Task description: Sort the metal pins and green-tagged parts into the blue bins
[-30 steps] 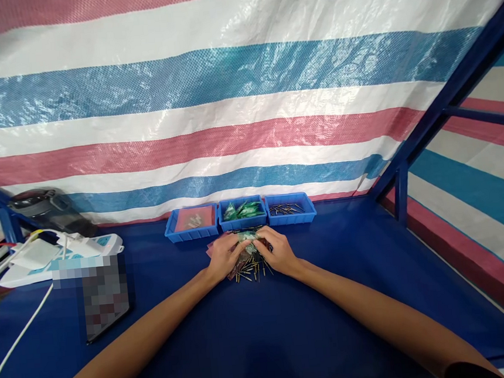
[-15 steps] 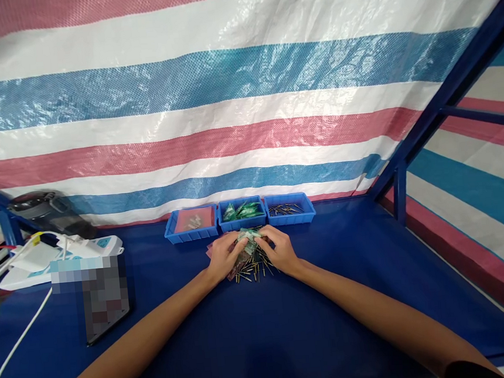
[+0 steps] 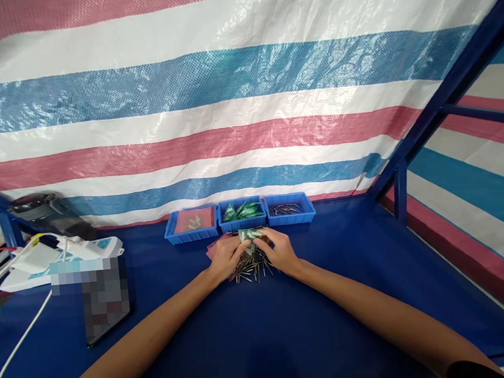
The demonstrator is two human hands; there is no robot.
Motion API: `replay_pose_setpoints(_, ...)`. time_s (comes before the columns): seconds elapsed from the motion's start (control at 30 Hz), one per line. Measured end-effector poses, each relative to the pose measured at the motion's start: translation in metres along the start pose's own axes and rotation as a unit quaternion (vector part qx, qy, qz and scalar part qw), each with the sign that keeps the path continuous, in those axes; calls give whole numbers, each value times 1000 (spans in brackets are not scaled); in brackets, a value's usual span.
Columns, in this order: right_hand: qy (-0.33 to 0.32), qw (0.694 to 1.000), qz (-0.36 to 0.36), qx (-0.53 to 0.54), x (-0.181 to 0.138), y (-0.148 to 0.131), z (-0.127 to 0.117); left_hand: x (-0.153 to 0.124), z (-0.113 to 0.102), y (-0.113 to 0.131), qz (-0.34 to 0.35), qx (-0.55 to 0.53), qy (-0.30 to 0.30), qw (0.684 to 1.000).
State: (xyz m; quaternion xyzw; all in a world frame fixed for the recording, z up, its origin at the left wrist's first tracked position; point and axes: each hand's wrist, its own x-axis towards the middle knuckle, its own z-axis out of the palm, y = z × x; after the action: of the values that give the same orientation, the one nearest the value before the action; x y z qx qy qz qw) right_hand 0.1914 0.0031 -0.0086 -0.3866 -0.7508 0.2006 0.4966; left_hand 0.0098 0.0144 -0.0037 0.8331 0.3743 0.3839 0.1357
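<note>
Between my two hands is a small greenish clear plastic bag (image 3: 251,235) with pale pieces inside. My left hand (image 3: 226,257) pinches its left side with thumb and fingers. On the other side, my right hand (image 3: 279,250) grips the bag's right edge the same way. Below the bag lies a loose pile of thin brass-coloured metal pins (image 3: 254,270), partly hidden by the hands. A pinkish plastic sheet or bag (image 3: 213,250) shows behind my left hand.
Three blue bins stand in a row behind: one with a pink bag (image 3: 184,221), one with green bags (image 3: 247,210), one with metal pins (image 3: 285,209). At left are a power strip (image 3: 107,246), a blurred dark device (image 3: 107,307) and a dark bottle (image 3: 51,212).
The greenish bag now lies flatter and more spread between my fingertips, its pale pieces showing more clearly. My hands have shifted only slightly.
</note>
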Motion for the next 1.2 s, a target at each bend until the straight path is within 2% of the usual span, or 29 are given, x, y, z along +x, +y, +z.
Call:
replay_pose_setpoints(0.07, 15, 1000, 7, -8, 0, 1, 1, 0, -1, 2, 0, 12, 5, 1000)
replay_pose_setpoints(0.2, 31, 999, 22, -8, 0, 0, 0, -1, -2, 5, -18, 15, 73, 997)
replay_pose_setpoints(0.37, 15, 1000, 14, 4, 1, -2, -1, -5, -2, 6, -9, 10, 112, 994)
replay_pose_setpoints(0.6, -4, 999, 27, -21, 1, 1, -1, -4, -3, 7, 19, 0, 94, 995)
replay_pose_setpoints(0.73, -10, 999, 22, -31, 0, 0, -2, -2, -2, 5, 8, 3, 85, 996)
replay_pose_setpoints(0.87, -26, 1000, 15, -11, 1, 0, -2, 0, -1, 4, -16, -4, 59, 998)
replay_pose_setpoints(1.07, -44, 999, 20, -2, 2, -2, -3, -3, -2, 4, 20, 18, 64, 998)
replay_pose_setpoints(1.2, -38, 999, 36, 8, 2, -3, -3, -2, -2, 4, 16, 11, 47, 999)
